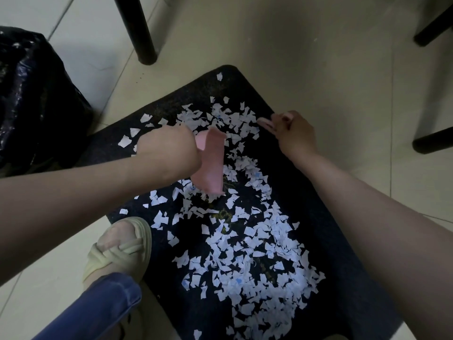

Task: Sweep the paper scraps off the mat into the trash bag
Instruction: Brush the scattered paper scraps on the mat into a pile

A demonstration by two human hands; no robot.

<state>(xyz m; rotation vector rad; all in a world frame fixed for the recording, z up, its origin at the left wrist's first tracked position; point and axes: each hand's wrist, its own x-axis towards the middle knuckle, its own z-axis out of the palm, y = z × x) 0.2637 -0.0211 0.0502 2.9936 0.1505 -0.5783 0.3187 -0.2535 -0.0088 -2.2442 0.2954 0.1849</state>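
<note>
**Scraps cover the mat; each hand holds something pink**

Dark fabric mat [176, 99] with rounded corners, lying askew on a pale tiled floor [318, 57]. Torn white paper scraps [257, 278] are strewn over most of it. They are thickest toward the near edge and thin to a few stray bits by the far corner.

Black glossy plastic trash bag [31, 94] stands on the floor just beside the mat's left edge. A few pale flecks show on the bag's surface.

Left hand [169, 150] is above the far half of the mat, fingers curled round a flat pink plastic tool [210, 168]. The tool's lower end reaches down among the scraps. It is motion-blurred, so I cannot tell whether it is a brush or a pan.

Right hand [294, 136] is at the mat's right edge, fingers curled and pinching a small pale pink piece [263, 123]. It is too blurred to identify, and I cannot tell whether it touches the mat.

A foot in a beige strappy sandal [122, 244] rests across the mat's near left edge, with a blue denim trouser leg [98, 307] above it. A black furniture leg [139, 28] stands on the floor beyond the far corner.
</note>
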